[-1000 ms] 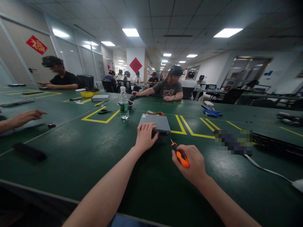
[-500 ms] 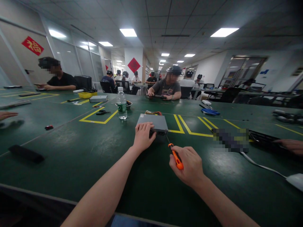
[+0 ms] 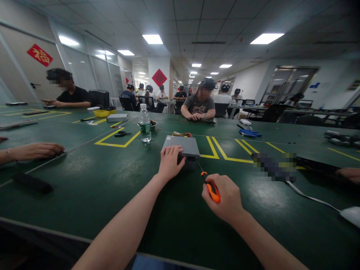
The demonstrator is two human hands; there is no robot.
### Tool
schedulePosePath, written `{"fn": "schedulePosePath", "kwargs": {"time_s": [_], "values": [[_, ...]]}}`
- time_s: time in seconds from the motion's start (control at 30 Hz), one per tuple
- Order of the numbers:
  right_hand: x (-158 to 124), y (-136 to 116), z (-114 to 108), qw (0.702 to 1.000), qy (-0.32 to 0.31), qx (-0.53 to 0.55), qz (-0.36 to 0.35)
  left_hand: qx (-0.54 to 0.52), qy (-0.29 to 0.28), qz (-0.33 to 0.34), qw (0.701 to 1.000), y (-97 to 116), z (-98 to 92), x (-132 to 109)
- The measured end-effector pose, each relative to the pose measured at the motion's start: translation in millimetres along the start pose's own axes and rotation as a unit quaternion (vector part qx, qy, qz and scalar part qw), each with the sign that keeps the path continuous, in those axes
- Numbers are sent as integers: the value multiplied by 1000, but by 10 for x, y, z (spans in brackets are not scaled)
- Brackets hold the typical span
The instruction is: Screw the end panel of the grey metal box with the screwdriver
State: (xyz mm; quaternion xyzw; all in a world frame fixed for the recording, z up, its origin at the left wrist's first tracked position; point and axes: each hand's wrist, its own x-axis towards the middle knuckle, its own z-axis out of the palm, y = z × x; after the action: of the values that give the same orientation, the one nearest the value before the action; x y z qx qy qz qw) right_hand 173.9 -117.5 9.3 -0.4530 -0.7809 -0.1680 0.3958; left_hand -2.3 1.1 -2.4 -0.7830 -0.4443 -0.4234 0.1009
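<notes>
A person's left hand [image 3: 170,162] lay curled over the near edge of a flat, rectangular grey metal box [image 3: 182,146], fingers bent down against its dark near face. The right hand [image 3: 225,198], a little nearer and to the right, was closed around the smooth orange-and-black handle of a screwdriver [image 3: 210,189]. The tool's long axis ran from near right to far left, its thin steel shaft aimed away at the box's near right corner; whether the tip touched could not be told. The box sat at mid-table on a matte dark-green table [image 3: 92,187] marked with yellow tape lines [image 3: 222,152], with coloured wires [image 3: 182,134] at its far edge. A clear plastic water bottle [image 3: 145,125] stood upright to the far left, and a co-worker's hand [image 3: 36,150] rested flat at the table's left.
</notes>
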Motion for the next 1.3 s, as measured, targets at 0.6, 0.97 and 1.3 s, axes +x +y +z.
{"fn": "schedulePosePath", "kwargs": {"time_s": [0.6,0.97,1.3], "values": [[38,-22,-22,999,8,-31,-30,1,-12,-7,1000,18,-17,7],[16,-6,-2,1000,11,-8,-5,-1,-1,-1,1000,4,-9,2],[35,-8,-9,1000,-2,-1,0,-6,3,1,1000,11,-8,4]]}}
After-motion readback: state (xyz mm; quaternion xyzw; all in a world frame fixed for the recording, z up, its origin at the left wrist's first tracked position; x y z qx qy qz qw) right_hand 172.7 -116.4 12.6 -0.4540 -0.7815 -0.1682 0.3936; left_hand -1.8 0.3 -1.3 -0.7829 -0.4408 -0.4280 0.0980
